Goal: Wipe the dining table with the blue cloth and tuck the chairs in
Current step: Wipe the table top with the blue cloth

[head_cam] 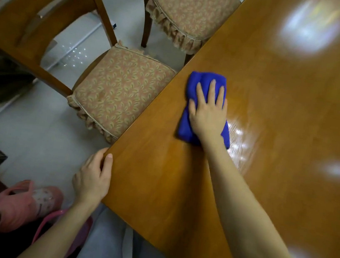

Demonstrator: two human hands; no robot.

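Carefully: a hard sweep could push the blue cloth (204,80) off the left edge of the dining table (281,79).
Your left hand (92,178) clasps the near-left corner; further in, your right hand (208,112) presses flat on the bunched cloth, fingers straight, not gripping. Beyond that edge, the near chair (117,91) and the far chair (192,9) stand untucked.

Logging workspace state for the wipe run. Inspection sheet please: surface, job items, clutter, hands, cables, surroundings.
Surface: dining table, glossy wood, shiny streaks beside the cloth.
Job's things: blue cloth bunched on the table near its edge; near chair and far chair, cushioned seats mostly outside the table edge.
Clutter: pink container low at left, type unclear.
Hands: right hand presses flat fingers on the cloth; left hand grips the table corner.
Cables: nothing seen.
Surroundings: pale floor.
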